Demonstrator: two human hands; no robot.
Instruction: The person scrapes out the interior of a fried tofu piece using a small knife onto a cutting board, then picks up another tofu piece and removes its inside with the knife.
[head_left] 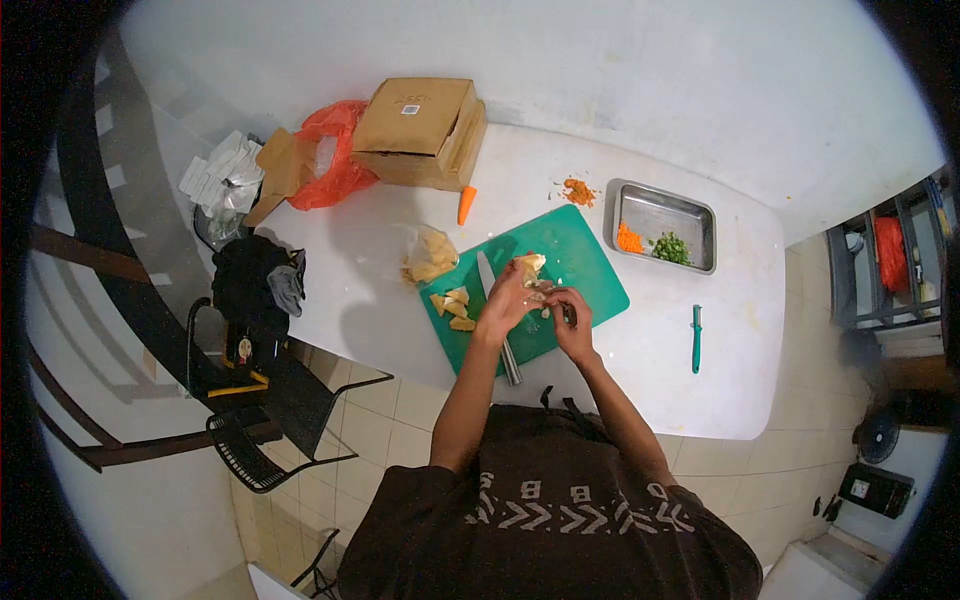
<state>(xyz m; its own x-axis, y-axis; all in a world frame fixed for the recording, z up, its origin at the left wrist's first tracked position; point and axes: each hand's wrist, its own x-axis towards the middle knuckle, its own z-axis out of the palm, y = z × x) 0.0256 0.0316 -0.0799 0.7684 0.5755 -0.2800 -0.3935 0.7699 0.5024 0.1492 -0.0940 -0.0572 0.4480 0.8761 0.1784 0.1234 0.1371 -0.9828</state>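
My left hand (507, 300) is over the middle of the green cutting board (590, 270), fingers curled against pale yellow pieces (533, 263); exactly what it grips is partly hidden. Close beside it, my right hand (570, 322) has its fingers pinched together near small pale bits, and what is between them is too small to name. A kitchen knife (511, 362) lies on the board under my left hand and wrist, handle toward me. Left of the knife sit several pale yellow chunks (458, 308). A clear plastic bag (432, 255) of similar chunks rests at the board's left corner.
Behind the board are a carrot (466, 205), orange peelings (578, 191), a cardboard box (415, 125) and a red plastic bag (325, 165). A metal tray (665, 195) holds chopped orange and green pieces. A green peeler (697, 340) lies right; a black chair (290, 420) stands left.
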